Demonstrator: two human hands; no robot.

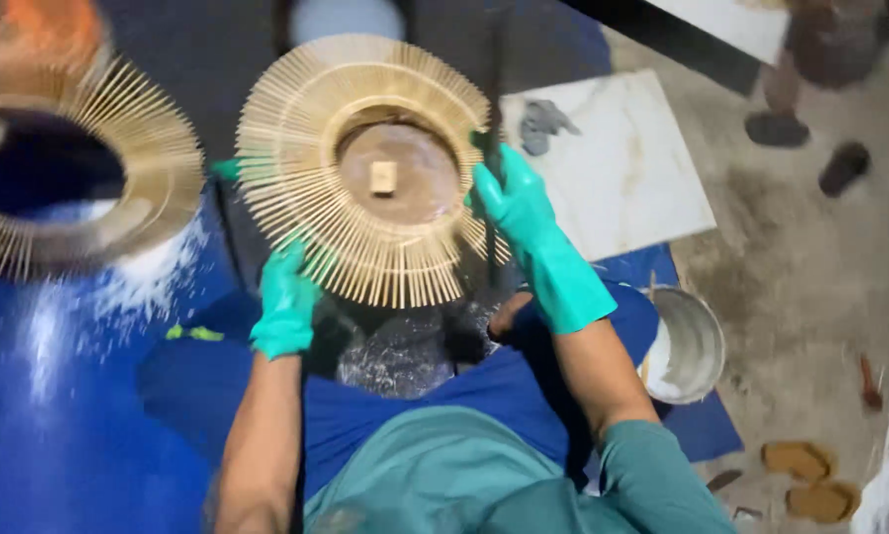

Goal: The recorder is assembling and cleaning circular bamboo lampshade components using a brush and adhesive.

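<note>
my right hand (514, 193), gloved green, closes around a dark brush handle (494, 119) at the rim of the sunburst stick frame (365, 168); my left hand (286, 292) pinches its lower edge, holding it above my lap. i judge coating is mid-way; next calls for turning it. two frames, second frame (69, 168) on blue sheet (69, 396); one metal bowl (687, 346), one white tile (613, 158).
</note>
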